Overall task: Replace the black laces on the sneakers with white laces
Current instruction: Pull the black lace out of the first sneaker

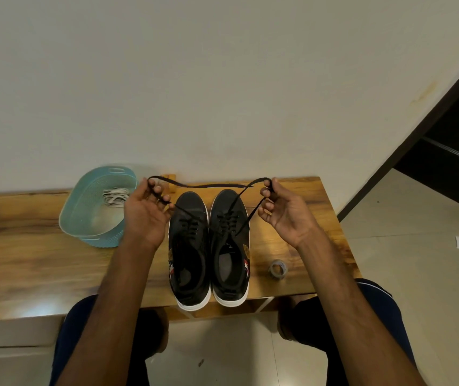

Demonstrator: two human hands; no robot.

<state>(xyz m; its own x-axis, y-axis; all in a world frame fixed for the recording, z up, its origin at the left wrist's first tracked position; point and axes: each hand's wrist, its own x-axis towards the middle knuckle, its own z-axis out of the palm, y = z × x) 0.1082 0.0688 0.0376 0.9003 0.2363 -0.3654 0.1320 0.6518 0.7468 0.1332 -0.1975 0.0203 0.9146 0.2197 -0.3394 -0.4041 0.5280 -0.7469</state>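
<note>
Item: pair of black, white-soled sneakers, set side by side and touching on a wooden table (27, 246), toes toward the wall. These are entered as the sneaker on the basket side (189, 254) and the sneaker on the tape side (229, 246). Black lacing is seen threaded through the eyelets of both. A black lace (211, 186) is held up above the toes. One end is pinched between thumb and curled fingers of the left hand (144, 215), the other likewise pinched by the right hand (286, 213), and a strand is stretched between them. Further strands are seen running down from the hands to the eyelets; which shoe each strand belongs to cannot be told for certain. White laces (115, 196) are lying in a pale blue basket (68, 207) just beside the left hand, untouched. A tape roll (277, 269) is noted on the table near the right forearm. Step judged to be in hand: unlacing, at an early stage, with the loosened ends drawn clear. Next move, as judged: the ends are to be worked back through the crossings, row by row, until a black lace is freed. One shoe may need steadying so that it is not dragged along.
</note>
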